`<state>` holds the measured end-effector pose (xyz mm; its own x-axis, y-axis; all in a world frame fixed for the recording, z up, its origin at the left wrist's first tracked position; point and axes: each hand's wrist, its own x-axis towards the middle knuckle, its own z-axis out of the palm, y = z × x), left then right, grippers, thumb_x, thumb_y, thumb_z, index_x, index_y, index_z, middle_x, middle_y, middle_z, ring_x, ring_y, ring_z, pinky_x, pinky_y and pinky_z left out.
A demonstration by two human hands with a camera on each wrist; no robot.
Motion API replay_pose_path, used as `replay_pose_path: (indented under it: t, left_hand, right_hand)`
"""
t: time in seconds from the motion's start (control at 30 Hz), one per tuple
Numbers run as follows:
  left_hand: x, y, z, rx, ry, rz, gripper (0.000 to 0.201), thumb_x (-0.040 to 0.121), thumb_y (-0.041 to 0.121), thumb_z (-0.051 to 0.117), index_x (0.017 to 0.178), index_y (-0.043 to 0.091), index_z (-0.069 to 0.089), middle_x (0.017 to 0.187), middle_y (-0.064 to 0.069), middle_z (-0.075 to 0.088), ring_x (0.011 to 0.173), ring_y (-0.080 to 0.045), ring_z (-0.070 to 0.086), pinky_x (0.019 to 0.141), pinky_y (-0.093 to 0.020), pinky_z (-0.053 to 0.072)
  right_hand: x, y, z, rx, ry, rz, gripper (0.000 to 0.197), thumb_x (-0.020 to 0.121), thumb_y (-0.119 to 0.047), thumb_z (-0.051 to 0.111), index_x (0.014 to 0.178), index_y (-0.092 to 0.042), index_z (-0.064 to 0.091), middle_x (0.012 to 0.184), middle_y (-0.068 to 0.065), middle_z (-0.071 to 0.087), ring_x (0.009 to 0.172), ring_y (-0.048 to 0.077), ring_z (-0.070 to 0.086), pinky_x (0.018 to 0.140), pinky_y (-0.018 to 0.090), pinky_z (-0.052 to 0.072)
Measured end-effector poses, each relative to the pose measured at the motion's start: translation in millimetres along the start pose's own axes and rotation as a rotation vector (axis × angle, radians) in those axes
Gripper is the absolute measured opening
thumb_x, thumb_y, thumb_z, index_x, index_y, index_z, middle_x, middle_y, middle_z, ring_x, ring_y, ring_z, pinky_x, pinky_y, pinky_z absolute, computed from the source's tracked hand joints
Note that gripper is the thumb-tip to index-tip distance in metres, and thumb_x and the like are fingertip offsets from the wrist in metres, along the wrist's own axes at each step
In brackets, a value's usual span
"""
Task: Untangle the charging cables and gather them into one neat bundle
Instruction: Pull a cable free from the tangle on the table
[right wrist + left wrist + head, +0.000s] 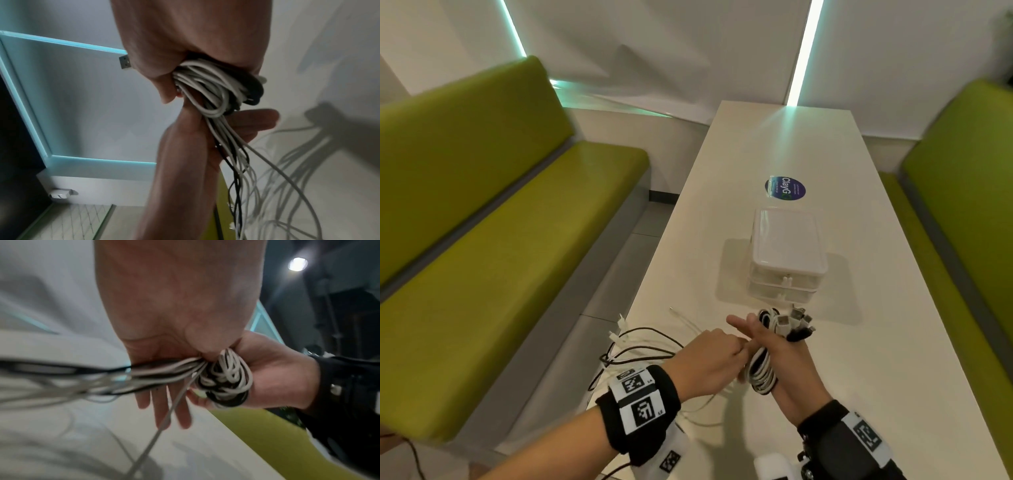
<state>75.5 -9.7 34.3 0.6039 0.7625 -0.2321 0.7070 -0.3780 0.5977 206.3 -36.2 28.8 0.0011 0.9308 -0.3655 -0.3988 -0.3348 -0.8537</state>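
Coiled white and black charging cables (pixel 761 371) are gripped in the right hand (pixel 787 363), fingers curled round the loops above the table (pixel 876 359); loose strands are pinched by the left hand (pixel 709 359) and trail off the table's left edge. Strand count cannot be made out; several plugs (pixel 796 322) are bunched above the fist, beside one white box (pixel 787 250).

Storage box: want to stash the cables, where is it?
Head view: the storage box sits mid-table, just beyond the right hand wrapped with the cable coil.
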Motion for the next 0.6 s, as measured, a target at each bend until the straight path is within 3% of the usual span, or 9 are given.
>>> replay_pose_path:
  t: [0.07, 0.13, 0.2, 0.27, 0.33, 0.4, 0.5, 0.6]
  left_hand:
    - [0.1, -5.7, -2.0, -0.314, -0.009, -0.08, 0.056, 0.101, 0.049, 0.032, 0.061, 0.017, 0.056, 0.059, 0.001, 0.061, 0.053, -0.008, 0.052, 0.06, -0.023, 0.036]
    - [-1.8, -14.4, -4.4, -0.456, 0.023, -0.029, 0.046, 0.098, 0.045, 0.046, 0.058, 0.026, 0.055, 0.051, 0.01, 0.048, 0.047, -0.002, 0.043, 0.058, -0.025, 0.037]
    - [-4.8, -22.6, -7.4, -0.366, 0.011, 0.078, 0.027, 0.093, 0.036, 0.06, 0.072, 0.02, 0.063, 0.055, 0.017, 0.048, 0.051, 0.001, 0.04, 0.059, -0.019, 0.034]
    - [-5.8, -29.1, -10.2, -0.219, 0.006, 0.138, 0.033, 0.085, 0.035, 0.071, 0.067, 0.014, 0.052, 0.056, 0.019, 0.048, 0.052, -0.004, 0.035, 0.057, -0.021, 0.03]
    - [-5.6, -33.1, -13.5, -0.134, -0.02, 0.112, 0.04, 0.079, 0.041, 0.074, 0.063, 0.015, 0.049, 0.052, 0.011, 0.048, 0.048, -0.008, 0.034, 0.055, -0.026, 0.032]
    - [-7.0, -32.4, -21.1, -0.079, -0.114, 0.048, 0.04, 0.078, 0.046, 0.073, 0.062, 0.014, 0.056, 0.049, 0.004, 0.051, 0.043, -0.008, 0.04, 0.056, -0.028, 0.038]
    - [-7.9, -35.1, -35.2, 0.056, -0.237, -0.018, 0.033, 0.077, 0.047, 0.073, 0.071, 0.014, 0.069, 0.051, 0.002, 0.059, 0.045, -0.007, 0.049, 0.058, -0.025, 0.041]
    - [-8.0, -52.4, -47.6, 0.121, -0.24, -0.094, 0.017, 0.08, 0.039, 0.069, 0.083, 0.023, 0.074, 0.055, 0.004, 0.063, 0.049, -0.006, 0.051, 0.061, -0.026, 0.043]
  right_hand:
    - [-0.9, -10.4, 5.1, 0.147, -0.001, 0.001, 0.026, 0.082, -0.024, 0.065, 0.097, -0.005, 0.057, 0.097, 0.016, 0.074, 0.101, 0.036, 0.069, 0.08, 0.049, 0.053]
    - [-1.1, -16.8, 7.3, 0.272, -0.015, 0.005, 0.018, 0.084, -0.022, 0.063, 0.083, -0.007, 0.054, 0.071, 0.012, 0.063, 0.096, 0.036, 0.07, 0.069, 0.044, 0.055]
    - [-0.3, -16.4, 7.4, 0.306, 0.028, -0.011, 0.023, 0.087, -0.023, 0.062, 0.072, -0.011, 0.049, 0.056, 0.004, 0.042, 0.065, 0.029, 0.066, 0.065, 0.043, 0.055]
    - [-0.3, -13.8, 7.2, 0.334, 0.079, -0.024, 0.027, 0.09, -0.02, 0.06, 0.069, -0.014, 0.045, 0.051, 0.001, 0.03, 0.043, 0.018, 0.044, 0.071, 0.044, 0.056]
    - [-0.4, -11.9, 7.2, 0.362, 0.074, -0.04, 0.029, 0.09, -0.021, 0.059, 0.068, -0.015, 0.043, 0.051, -0.002, 0.024, 0.038, 0.014, 0.032, 0.068, 0.042, 0.056]
    - [-0.6, -11.4, 8.8, 0.352, 0.039, -0.054, 0.029, 0.088, -0.022, 0.06, 0.067, -0.016, 0.042, 0.051, -0.003, 0.021, 0.037, 0.013, 0.027, 0.056, 0.037, 0.052]
    - [0.6, -13.6, 8.3, 0.353, -0.005, -0.076, 0.026, 0.085, -0.021, 0.061, 0.066, -0.016, 0.043, 0.05, -0.003, 0.019, 0.036, 0.012, 0.024, 0.046, 0.032, 0.044]
    - [3.4, -17.0, 3.6, 0.334, -0.008, -0.119, 0.03, 0.084, -0.022, 0.062, 0.061, -0.017, 0.042, 0.05, -0.003, 0.019, 0.036, 0.012, 0.023, 0.045, 0.03, 0.041]
